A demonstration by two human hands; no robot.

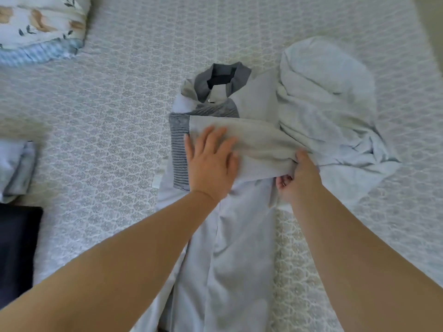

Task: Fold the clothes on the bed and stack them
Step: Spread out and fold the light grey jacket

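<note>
**Head view: two hands fold a jacket sleeve on the bed**

Head camera looks down on a bed (115,121) covered in a pale quilt with a small repeating pattern. A light jacket (230,248) with a grey collar (215,79) lies lengthwise in the middle, collar away from the person, hem toward the bottom edge of the picture. Its sleeve (259,142) is folded across the chest, and the grey ribbed cuff (178,149) lies at the jacket's left edge.

The left hand (211,164) lies flat on the sleeve near the cuff, fingers (217,137) straight and spread, pressing the cloth down and gripping nothing. The right hand (297,178) is at the sleeve's other end, by the jacket's right side; its fingers curl under and round a fold of the sleeve cloth, thumb on top, pinching it.

Just to the right of the jacket, touching it, lies a crumpled white garment (328,111), unfolded. At the left edge of the picture a folded pale cloth (16,168) lies on the quilt, and just below it is a dark flat thing (16,250); what it is cannot be told. A pillow (40,25) with a leaf print and a blue checked border sits in the top left corner, well apart from the jacket.
</note>
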